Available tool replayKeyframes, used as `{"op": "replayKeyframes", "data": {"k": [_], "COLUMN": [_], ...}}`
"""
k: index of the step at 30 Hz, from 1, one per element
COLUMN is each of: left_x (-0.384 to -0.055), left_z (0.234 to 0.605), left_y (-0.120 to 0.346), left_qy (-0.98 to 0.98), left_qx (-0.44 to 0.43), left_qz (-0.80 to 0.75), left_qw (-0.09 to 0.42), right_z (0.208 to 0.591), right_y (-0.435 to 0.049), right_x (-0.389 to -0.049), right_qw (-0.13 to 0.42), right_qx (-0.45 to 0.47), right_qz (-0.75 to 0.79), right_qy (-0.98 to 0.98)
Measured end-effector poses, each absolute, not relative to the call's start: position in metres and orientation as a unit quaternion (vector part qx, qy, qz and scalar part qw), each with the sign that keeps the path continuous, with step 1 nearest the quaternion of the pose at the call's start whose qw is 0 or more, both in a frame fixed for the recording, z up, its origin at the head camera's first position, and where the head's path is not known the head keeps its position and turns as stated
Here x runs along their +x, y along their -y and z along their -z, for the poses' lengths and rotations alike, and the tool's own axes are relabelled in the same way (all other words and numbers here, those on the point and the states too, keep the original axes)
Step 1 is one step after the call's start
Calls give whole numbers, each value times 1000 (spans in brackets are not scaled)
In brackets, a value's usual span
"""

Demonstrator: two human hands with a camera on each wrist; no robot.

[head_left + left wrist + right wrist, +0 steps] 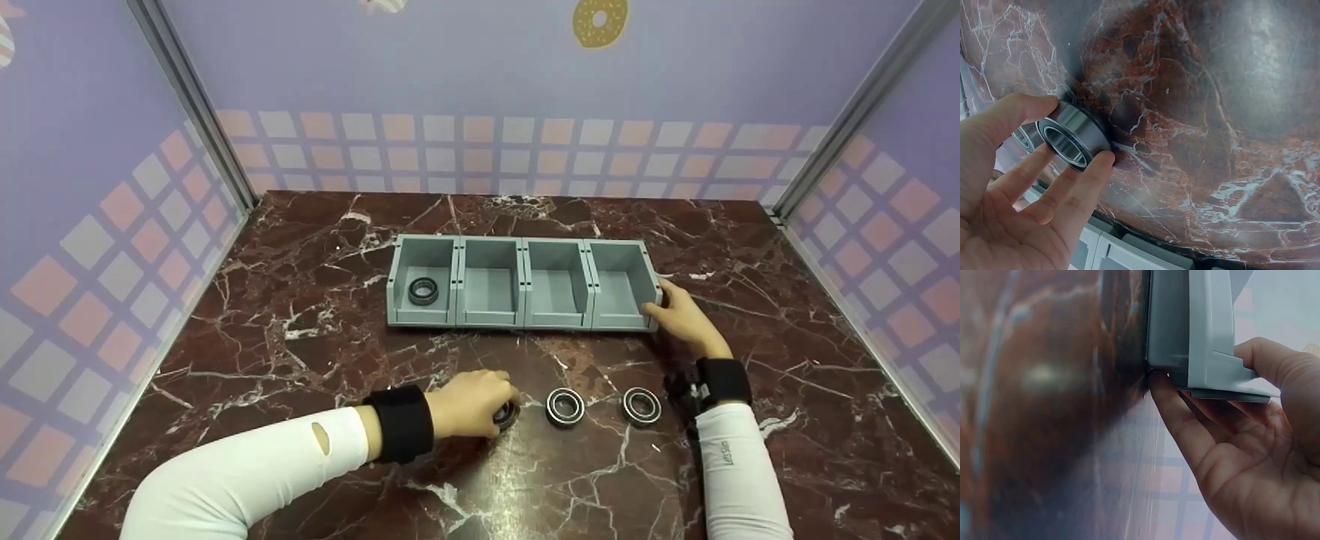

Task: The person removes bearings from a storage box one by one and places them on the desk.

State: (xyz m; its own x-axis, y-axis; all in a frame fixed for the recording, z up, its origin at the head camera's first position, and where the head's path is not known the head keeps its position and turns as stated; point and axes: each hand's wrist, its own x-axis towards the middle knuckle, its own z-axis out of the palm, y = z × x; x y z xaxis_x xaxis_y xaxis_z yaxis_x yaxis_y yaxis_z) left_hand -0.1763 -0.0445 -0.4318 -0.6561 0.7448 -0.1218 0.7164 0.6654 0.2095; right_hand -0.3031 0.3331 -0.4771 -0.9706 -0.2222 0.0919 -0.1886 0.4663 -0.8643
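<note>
My left hand (471,403) pinches a ball bearing (1079,125) between thumb and fingertips, low over the table. In the head view the fingers partly cover this bearing. Two more bearings, a nearer one (552,409) and a farther one (628,409), lie flat to its right. My right hand (686,321) grips the right end of a row of joined grey bins (491,319). Its thumb hooks over the end bin's side wall (1201,332), while the fingers are on the outside. Inside the leftmost bin lies another bearing (424,301).
The bins stand on a dark red marbled table (315,375), their low fronts facing me. Purple panels with a checked band (480,142) enclose the back and both sides. Metal posts (199,112) mark the back corners.
</note>
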Motion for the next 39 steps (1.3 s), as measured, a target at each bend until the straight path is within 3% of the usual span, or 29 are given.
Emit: {"op": "replayKeyframes", "data": {"k": [39], "left_x": [-168], "left_z": [441], "left_y": [53], "left_qy": [-902], "left_qx": [425], "left_qz": [-61], "left_qw": [45], "right_z": [480], "right_y": [-333], "right_x": [-306], "right_qw": [9], "right_qx": [-124], "right_qz": [515], "right_qy": [-848]}}
